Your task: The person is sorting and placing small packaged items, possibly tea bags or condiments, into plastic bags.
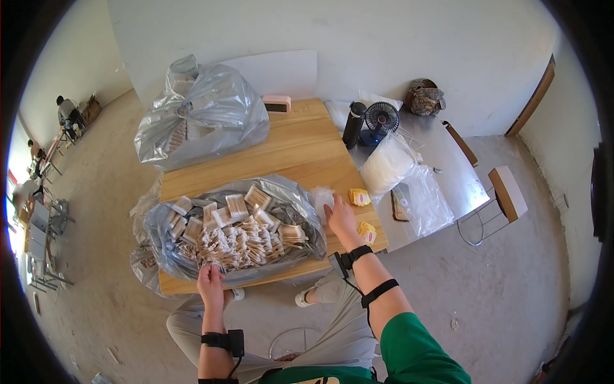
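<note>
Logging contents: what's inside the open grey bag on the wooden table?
The open grey bag holds many small packets of thin wooden sticks, heaped loosely. Lower layers and the bag's bottom are covered.

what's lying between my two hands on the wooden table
In the head view, the open grey plastic bag, heaped with small packets of wooden sticks, lies between the left hand and the right hand.

A tied grey plastic bag (201,118) lies at the far table end, with a black bottle (353,125) and a small fan (380,120) nearby.
</note>
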The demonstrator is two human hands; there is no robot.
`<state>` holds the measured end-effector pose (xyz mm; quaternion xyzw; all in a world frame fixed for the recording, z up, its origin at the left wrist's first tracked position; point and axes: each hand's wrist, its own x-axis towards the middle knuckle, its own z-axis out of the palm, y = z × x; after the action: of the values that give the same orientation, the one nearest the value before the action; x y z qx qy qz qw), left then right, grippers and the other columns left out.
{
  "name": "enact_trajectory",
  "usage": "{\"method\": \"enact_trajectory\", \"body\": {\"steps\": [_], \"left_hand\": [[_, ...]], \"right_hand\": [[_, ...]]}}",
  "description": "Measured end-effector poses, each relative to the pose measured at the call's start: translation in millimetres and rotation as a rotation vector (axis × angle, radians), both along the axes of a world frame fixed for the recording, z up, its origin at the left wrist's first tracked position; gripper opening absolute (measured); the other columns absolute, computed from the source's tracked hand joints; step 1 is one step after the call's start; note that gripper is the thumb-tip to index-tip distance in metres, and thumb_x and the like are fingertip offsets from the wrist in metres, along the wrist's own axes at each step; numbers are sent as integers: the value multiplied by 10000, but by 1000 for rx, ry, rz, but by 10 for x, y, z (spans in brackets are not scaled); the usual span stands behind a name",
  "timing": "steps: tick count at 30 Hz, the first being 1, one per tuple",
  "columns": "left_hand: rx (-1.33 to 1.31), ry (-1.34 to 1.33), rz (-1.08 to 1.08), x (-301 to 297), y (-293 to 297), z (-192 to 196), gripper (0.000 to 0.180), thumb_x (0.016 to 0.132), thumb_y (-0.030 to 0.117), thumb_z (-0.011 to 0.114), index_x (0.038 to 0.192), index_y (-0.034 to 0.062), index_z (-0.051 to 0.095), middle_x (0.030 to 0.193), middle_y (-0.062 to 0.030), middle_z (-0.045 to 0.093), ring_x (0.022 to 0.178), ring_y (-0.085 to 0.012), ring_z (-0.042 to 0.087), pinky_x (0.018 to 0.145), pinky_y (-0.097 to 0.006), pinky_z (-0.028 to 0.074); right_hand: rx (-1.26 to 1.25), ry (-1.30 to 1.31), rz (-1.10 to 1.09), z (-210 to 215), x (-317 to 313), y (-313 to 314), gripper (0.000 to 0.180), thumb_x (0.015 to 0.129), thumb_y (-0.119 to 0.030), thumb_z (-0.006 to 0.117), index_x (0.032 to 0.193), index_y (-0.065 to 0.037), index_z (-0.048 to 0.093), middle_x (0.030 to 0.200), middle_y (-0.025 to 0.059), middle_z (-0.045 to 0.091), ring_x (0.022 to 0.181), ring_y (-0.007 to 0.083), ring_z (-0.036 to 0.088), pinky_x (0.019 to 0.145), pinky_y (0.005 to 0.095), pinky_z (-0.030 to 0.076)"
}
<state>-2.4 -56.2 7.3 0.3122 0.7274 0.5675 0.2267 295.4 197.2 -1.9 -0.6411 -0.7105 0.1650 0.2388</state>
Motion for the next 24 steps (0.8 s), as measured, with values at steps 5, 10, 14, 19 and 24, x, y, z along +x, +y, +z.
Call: {"method": "enact_trajectory", "body": {"steps": [5,10,14,19,24], "left_hand": [[9,-19,0,9,-17,31,163,932,171,529,823,52,550,598,20,519,469,-23,372,419,-193,282],[-15,153,37,-126,-47,-74,137,916,151,543,848,33,557,623,-20,529,512,-95,444,476,-245,367],[-55,653,80,-103,59,163,128,874,117,564,959,22,563,913,-140,589,814,-280,565,717,-377,462],[-153,888,35,-289,304,133,410,825,133,599,1213,56,490,1283,-168,456,1209,-372,384,1019,-436,309],[-251,987,-26,-367,524,-9,519,854,237,565,1326,95,399,1402,-169,335,1303,-367,276,1080,-531,170]], "right_hand": [[12,104,166,-79,-44,204,463,833,-225,573,1252,-70,449,1193,214,529,1072,386,517,900,445,425],[215,-209,321,-36,-177,199,482,870,-183,493,1332,-90,393,1410,157,346,1314,287,319,1051,436,298],[99,-237,415,-216,-166,172,497,884,-184,429,1374,-127,362,1464,108,284,1362,269,245,1101,451,202],[246,-459,519,-289,-79,131,514,898,-192,373,1399,-92,319,1490,76,245,1377,255,217,1108,466,168],[188,-477,524,-314,-47,128,558,879,-195,401,1416,-95,289,1506,58,203,1389,239,184,1118,438,143]]}}
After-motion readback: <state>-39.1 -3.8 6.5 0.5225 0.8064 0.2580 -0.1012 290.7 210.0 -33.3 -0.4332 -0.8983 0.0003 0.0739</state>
